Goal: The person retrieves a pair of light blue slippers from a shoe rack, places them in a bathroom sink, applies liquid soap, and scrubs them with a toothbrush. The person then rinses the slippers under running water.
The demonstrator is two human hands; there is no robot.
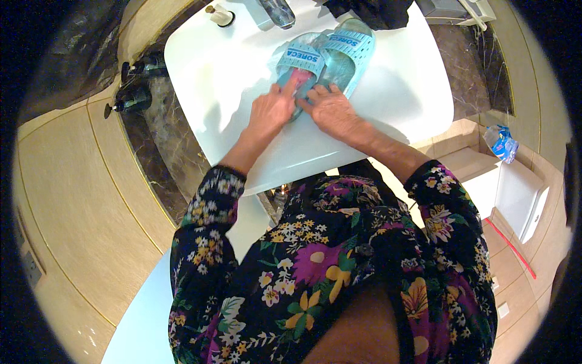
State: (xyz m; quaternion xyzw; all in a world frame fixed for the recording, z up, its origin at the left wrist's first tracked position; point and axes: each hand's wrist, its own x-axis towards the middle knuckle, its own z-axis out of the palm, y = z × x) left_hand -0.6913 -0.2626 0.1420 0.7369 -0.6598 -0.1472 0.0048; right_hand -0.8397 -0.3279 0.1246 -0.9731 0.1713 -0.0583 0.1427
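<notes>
Two light-blue slippers, a left one (pixel 300 54) and a right one (pixel 352 59), lie side by side in a white washbasin (pixel 400 109). They look wet, and their straps bear writing. My left hand (pixel 272 108) is over the left slipper's footbed, with its fingertips on a small pink object (pixel 301 78) that reaches under the strap. Whether that object is a cloth or a brush is unclear. My right hand (pixel 334 111) grips the left slipper's heel edge, fingers curled in the gap between the two slippers.
A metal faucet (pixel 279 13) stands behind the slippers, beside black material (pixel 375 13) on the basin's back edge. Dark pump bottles (pixel 132 98) stand on the marble counter (pixel 170 118) at left. At right, a clear-and-blue plastic package (pixel 501 143) sits above a white lid (pixel 518 195).
</notes>
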